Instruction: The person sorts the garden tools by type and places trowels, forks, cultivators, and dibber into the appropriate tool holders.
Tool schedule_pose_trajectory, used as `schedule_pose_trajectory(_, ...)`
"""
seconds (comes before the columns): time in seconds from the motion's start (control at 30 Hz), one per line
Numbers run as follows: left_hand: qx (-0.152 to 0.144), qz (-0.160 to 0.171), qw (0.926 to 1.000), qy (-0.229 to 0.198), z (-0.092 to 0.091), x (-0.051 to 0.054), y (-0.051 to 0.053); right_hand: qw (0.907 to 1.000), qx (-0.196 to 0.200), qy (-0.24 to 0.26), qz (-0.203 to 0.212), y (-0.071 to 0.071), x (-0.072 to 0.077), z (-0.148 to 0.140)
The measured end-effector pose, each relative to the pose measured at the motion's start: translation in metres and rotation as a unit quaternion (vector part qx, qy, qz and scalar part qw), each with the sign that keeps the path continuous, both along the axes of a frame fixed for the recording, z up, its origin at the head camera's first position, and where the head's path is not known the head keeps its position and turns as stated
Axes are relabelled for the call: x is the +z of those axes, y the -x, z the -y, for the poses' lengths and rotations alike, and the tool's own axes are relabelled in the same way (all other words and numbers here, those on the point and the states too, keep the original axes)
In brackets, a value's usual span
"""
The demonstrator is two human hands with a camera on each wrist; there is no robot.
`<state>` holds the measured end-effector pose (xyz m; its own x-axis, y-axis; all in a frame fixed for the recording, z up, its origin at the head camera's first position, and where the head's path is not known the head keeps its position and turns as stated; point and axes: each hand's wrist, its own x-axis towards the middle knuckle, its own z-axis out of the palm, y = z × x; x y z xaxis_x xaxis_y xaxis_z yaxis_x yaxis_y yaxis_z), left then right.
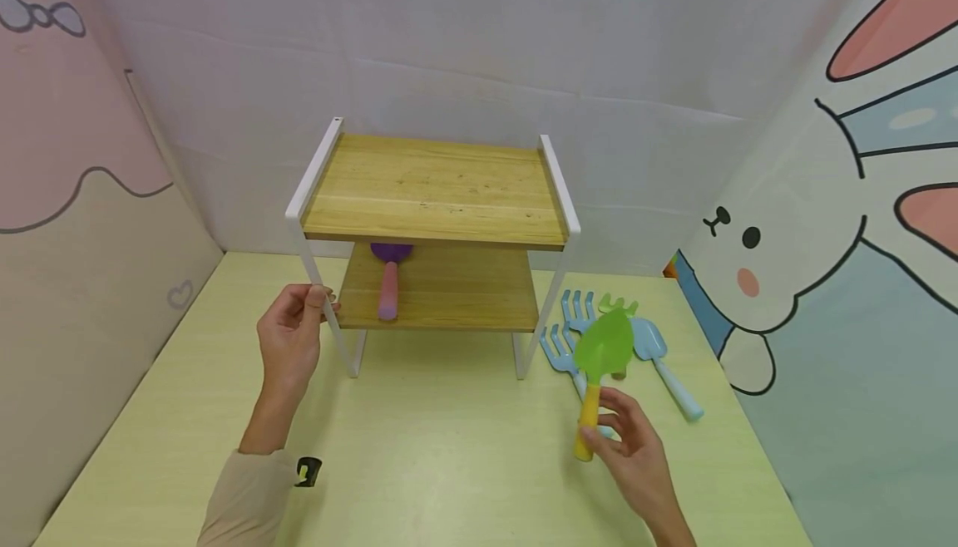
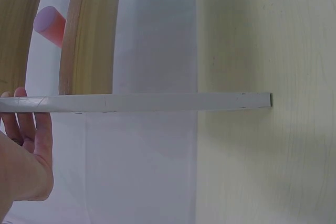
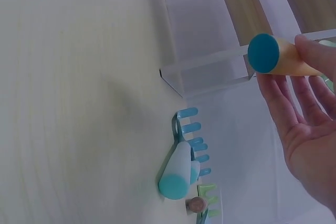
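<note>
My left hand (image 1: 290, 339) grips the white left front leg (image 2: 157, 102) of a small two-tier shelf (image 1: 434, 189), thumb in front and fingers behind. On its lower board lies a purple trowel with a pink handle (image 1: 387, 291), its blade partly hidden under the top board. To the right of the shelf, my right hand (image 1: 636, 451) holds a green trowel (image 1: 604, 346) by its yellow handle, blade upward, above the table. The handle's round blue end (image 3: 263, 53) faces the right wrist camera.
Blue hand rakes (image 1: 557, 354), a green rake (image 1: 618, 304) and a light blue shovel (image 1: 677, 389) lie on the table right of the shelf, partly behind the green trowel. A pale wall stands behind. A panel with a cartoon rabbit (image 1: 778, 256) borders the right side.
</note>
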<state>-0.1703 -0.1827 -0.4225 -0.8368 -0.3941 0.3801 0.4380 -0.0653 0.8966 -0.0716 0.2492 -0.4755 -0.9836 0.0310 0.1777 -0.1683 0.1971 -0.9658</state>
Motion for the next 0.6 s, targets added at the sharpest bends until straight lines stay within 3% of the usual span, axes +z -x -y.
schedule_pose_trajectory(0.6, 0.001, 0.0, 1.0, -0.007, 0.0, -0.001, 0.001, 0.9989, 0.01, -0.044, -0.008, 0.0, 0.011, 0.017)
